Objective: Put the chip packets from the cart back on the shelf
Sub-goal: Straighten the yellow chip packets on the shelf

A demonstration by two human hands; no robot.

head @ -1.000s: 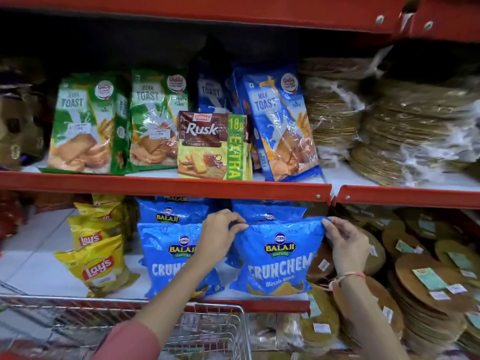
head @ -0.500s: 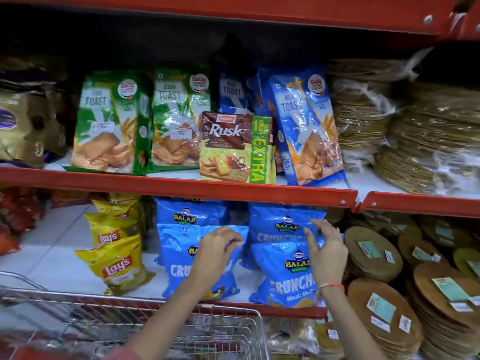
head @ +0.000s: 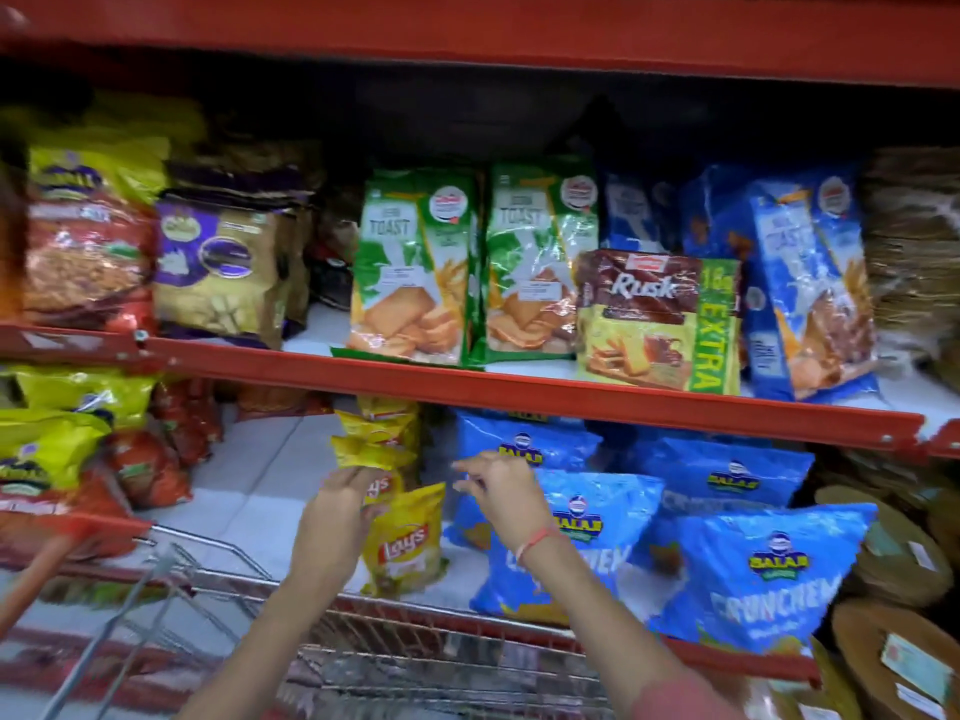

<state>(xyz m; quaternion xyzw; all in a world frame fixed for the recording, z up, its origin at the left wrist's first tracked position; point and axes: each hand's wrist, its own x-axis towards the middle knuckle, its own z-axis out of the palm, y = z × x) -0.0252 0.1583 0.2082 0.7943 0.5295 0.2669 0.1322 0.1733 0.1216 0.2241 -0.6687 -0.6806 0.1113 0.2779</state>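
Yellow Lay's chip packets stand in a row on the lower white shelf (head: pixel 249 491); the front one (head: pixel 408 543) leans at the shelf edge. My left hand (head: pixel 337 506) pinches the packet behind it (head: pixel 371 452) near its lower edge. My right hand (head: pixel 498 491) hovers just to the right, its fingers apart and pointing left, holding nothing, in front of the blue Balaji Crunchem packets (head: pixel 587 517). Another blue packet (head: pixel 769 569) stands at the front right. The wire cart (head: pixel 218 569) is below my arms; its contents are blurred.
A red shelf rail (head: pixel 519 392) runs just above my hands. Toast packs (head: pixel 410 267) and a Rusk pack (head: pixel 654 319) fill the shelf above. Round papad stacks (head: pixel 893 553) sit at the right, red and yellow snack bags (head: pixel 57 449) at the left.
Both hands left the blue Balaji packets and moved left to the yellow Lay's row. My left hand now grips a Lay's packet. The view swung left.
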